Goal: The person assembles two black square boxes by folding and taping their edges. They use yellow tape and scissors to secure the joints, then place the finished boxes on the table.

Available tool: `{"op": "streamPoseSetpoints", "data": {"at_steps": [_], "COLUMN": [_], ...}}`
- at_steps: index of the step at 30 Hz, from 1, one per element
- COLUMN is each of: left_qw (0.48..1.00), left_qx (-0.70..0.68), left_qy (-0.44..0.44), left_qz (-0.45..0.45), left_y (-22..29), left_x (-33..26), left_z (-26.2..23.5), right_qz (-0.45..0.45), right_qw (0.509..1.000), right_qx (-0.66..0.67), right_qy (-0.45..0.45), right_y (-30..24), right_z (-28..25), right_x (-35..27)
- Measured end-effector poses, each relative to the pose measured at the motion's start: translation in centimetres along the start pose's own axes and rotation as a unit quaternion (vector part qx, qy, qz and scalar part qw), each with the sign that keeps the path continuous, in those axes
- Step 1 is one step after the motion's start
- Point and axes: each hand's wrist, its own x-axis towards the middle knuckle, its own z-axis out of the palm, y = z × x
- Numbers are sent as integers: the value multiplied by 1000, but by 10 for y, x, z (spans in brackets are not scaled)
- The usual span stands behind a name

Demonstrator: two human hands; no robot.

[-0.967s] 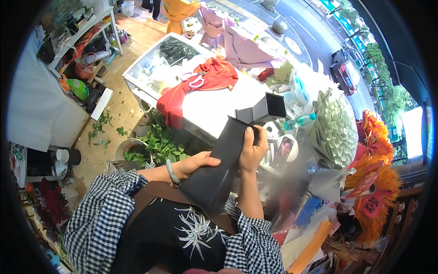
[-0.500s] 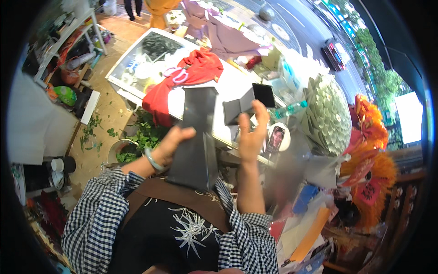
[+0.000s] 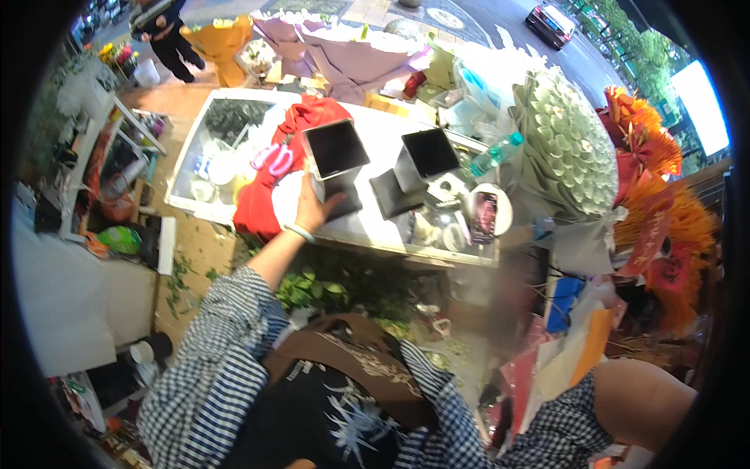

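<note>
On the white table (image 3: pixel 367 234), a tall black open-topped box (image 3: pixel 342 195) stands upright with a pale rim at its square opening. My left hand (image 3: pixel 315 206) grips its lower part, with the thumb across the near side and the other fingers mostly hidden along the left side. A second black box (image 3: pixel 410 176) of the same sort stands just to the right. Left of my hand lies a red cloth (image 3: pixel 254 199) with pink-handled scissors (image 3: pixel 273 159) on it. Only my right forearm (image 3: pixel 641 402) shows, at the lower right; the hand itself is out of view.
A phone (image 3: pixel 483 215) and a teal-capped bottle (image 3: pixel 497 154) are at the table's right end. Beyond stand wrapped bouquets (image 3: pixel 359 59) and a large pale green bouquet (image 3: pixel 566 148). Leafy greens (image 3: pixel 308 289) sit below the near edge. A person (image 3: pixel 168 39) stands far left.
My left hand has carried the black box from in front of my body to the table, where it stands beside the other. My right hand has swung away to the lower right, out of view.
</note>
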Motion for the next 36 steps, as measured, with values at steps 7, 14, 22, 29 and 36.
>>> {"op": "streamPoseSetpoints", "data": {"at_steps": [7,14,22,29,36], "left_qw": [982,954,945,902,932], "left_qx": [10,115,250,413,342], "left_qy": [-84,219,-1,-110,-111], "left_qz": [-170,-169,-211,54,-48], "left_y": [-8,-24,-161,-231,-255], "left_x": [-34,-119,-157,-96,-82], "left_z": [5,-97,-192,-177,-158], "right_qz": [215,235,196,571,601], "right_qw": [909,897,929,723,389], "right_qx": [-320,-340,-283,-228,-308], "right_qy": [-157,-159,-137,-316,-626], "right_y": [99,94,56,100,78], "right_z": [10,14,60,15,-40], "right_x": [-106,-100,-63,-357,-485]}}
